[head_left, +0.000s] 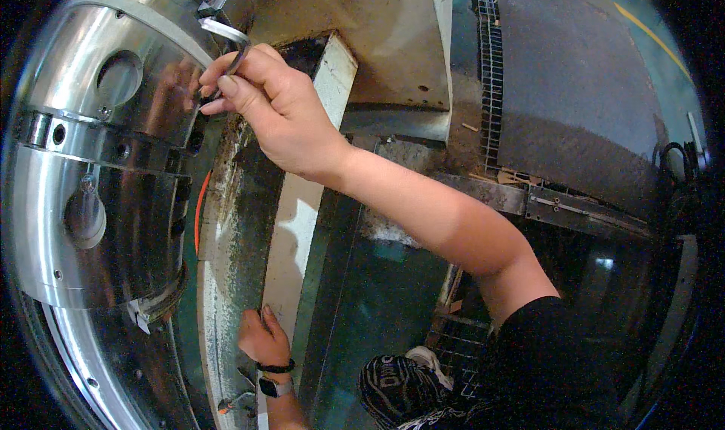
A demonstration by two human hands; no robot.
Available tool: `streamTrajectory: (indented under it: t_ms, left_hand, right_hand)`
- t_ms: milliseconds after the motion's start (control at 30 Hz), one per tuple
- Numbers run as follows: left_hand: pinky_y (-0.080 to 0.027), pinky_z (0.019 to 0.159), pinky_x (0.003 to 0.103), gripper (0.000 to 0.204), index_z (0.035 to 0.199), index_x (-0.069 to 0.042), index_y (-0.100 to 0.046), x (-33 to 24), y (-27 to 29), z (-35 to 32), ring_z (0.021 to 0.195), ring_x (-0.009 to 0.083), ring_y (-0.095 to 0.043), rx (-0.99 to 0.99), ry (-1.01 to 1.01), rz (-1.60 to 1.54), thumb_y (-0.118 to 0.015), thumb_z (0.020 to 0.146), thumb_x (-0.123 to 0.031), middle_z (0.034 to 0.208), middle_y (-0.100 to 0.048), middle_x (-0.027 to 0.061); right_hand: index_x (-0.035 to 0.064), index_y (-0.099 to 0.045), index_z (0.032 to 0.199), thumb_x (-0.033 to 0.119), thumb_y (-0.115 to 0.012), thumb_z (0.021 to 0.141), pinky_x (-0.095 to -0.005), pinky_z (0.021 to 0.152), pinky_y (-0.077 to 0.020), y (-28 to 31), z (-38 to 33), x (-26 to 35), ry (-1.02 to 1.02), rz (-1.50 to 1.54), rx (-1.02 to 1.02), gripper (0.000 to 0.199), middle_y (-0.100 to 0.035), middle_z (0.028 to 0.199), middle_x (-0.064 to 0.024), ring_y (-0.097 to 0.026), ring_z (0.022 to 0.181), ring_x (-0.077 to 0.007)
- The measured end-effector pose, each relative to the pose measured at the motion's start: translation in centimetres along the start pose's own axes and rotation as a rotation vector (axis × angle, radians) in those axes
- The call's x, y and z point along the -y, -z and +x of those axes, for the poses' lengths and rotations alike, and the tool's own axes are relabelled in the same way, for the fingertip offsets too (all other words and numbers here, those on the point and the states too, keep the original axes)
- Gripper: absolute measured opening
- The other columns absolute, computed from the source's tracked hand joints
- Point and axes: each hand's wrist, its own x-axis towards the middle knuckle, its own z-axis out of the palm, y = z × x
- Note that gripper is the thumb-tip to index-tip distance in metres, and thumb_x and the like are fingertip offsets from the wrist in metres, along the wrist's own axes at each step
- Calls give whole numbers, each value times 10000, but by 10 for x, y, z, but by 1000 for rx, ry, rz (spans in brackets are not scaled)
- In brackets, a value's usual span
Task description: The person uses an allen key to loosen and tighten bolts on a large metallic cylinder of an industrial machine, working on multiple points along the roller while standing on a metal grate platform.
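Note:
My right hand (283,109) pinches a bent silver hex key (226,31) between thumb and fingers, next to a large shiny steel cylinder (147,44) on the left. The key's lower end is hidden by my fingers, so I cannot tell whether it sits in a screw. Lower down, my left hand (263,341), with a watch and a dark bracelet at the wrist, rests on a pale painted beam (291,256). Its fingers are curled, and whatever may be under them is hidden. Close to that wrist lie metal tools (240,401), one orange-tipped.
Round recesses and screw holes mark the steel cylinder. An orange cable (202,211) runs beside it. Right of the beam are a tan machine panel (362,44), a black cable chain (491,75) and a grey plate (574,90). A black-and-white patterned thing (400,388), seemingly a shoe, shows below.

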Motion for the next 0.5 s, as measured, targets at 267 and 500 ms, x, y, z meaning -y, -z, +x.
streamTrajectory:
  t_ms: [267, 500]
  left_hand:
    - [-408, 736, 434, 171, 922, 14, -515, -8, 1, 9, 836, 363, -500, -292, -197, -141, -510, 852, -143, 891, -519, 196]
    - [-364, 898, 353, 221, 1059, 46, -518, -128, 29, 120, 990, 268, -490, -213, -399, -1031, -454, 888, -79, 1050, -518, 159]
  right_hand:
    - [-25, -539, 987, 42, -422, 915, -281, 852, -498, 1, -5, -2, 3, -187, 23, 153, -409, 978, -65, -515, 929, -143]
    - [-38, -536, 991, 69, -429, 923, -303, 868, -491, -5, -4, 1, -103, 10, -53, 166, -433, 990, -67, -520, 955, -155]
